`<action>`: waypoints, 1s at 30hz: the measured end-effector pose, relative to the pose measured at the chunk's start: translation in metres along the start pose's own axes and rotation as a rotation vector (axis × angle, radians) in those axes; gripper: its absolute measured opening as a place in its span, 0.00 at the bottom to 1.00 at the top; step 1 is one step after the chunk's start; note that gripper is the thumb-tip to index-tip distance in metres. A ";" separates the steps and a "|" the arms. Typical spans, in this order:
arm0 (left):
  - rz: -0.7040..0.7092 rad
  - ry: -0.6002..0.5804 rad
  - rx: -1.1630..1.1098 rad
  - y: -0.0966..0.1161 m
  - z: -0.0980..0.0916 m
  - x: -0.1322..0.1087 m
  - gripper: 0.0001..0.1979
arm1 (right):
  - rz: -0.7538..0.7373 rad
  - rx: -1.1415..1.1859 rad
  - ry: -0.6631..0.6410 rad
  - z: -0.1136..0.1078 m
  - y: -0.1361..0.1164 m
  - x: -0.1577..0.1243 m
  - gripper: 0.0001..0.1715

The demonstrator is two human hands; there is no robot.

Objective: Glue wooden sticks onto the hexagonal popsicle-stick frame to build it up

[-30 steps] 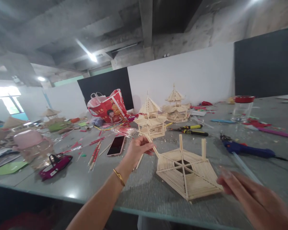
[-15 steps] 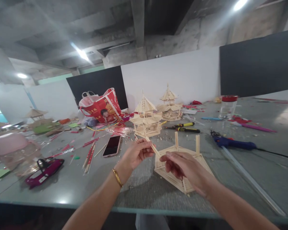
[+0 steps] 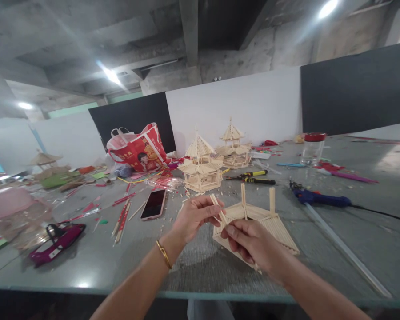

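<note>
A short wooden stick piece (image 3: 216, 203) is pinched between the fingers of my left hand (image 3: 197, 217), its upper end pointing up and left. My right hand (image 3: 248, 240) is closed on the lower end of the same piece. Both hands are above the left part of a flat stick-built base (image 3: 282, 231), which lies on the table. Two upright posts stand on that base, one post (image 3: 243, 194) near the back and another post (image 3: 272, 202) to its right. My right hand hides part of the base.
Behind my hands stand two stick pavilions (image 3: 202, 166) (image 3: 232, 144). Pliers (image 3: 260, 181), a blue glue gun (image 3: 323, 198) with a cord and a jar (image 3: 313, 151) are to the right. Leftward lie a phone (image 3: 154, 204), red-patterned sticks (image 3: 122, 222) and a purple pouch (image 3: 58, 244).
My left hand has moved slightly right, closer to my right hand. The stick piece is tilted more steeply, and my right fingers have closed on its lower end. The view has shifted a little.
</note>
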State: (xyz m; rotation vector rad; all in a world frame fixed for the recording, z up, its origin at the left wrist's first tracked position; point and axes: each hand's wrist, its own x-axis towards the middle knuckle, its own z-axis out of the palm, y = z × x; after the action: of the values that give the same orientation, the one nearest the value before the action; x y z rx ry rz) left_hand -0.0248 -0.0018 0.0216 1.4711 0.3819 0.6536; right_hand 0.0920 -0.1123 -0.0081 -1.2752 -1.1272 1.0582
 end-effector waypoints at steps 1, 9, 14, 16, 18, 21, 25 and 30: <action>0.009 -0.014 0.007 0.000 0.000 -0.001 0.11 | -0.001 -0.016 -0.003 0.000 0.002 -0.001 0.18; 0.050 0.062 0.154 -0.001 -0.002 0.002 0.12 | -0.372 -0.627 0.300 -0.008 0.003 -0.019 0.20; 0.178 0.483 0.688 0.006 -0.034 0.012 0.12 | -0.430 -0.796 0.550 -0.044 0.013 -0.035 0.20; 0.114 0.548 0.993 0.006 -0.048 0.015 0.12 | -0.380 -0.814 0.577 -0.058 0.019 -0.038 0.20; 0.075 0.545 1.096 0.003 -0.056 0.016 0.11 | -0.329 -0.816 0.584 -0.068 0.024 -0.041 0.20; 0.023 0.521 1.185 -0.005 -0.060 0.017 0.13 | -0.260 -0.812 0.601 -0.076 0.029 -0.046 0.22; -0.051 0.482 1.296 -0.016 -0.061 0.019 0.14 | -0.221 -0.774 0.607 -0.075 0.032 -0.055 0.23; -0.138 0.336 1.391 -0.016 -0.063 0.027 0.13 | -0.224 -0.744 0.563 -0.067 0.026 -0.057 0.19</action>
State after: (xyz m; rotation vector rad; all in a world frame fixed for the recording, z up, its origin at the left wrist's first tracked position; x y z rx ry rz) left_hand -0.0395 0.0644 0.0045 2.5897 1.3680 0.5023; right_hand 0.1506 -0.1783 -0.0343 -1.8143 -1.2088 0.0544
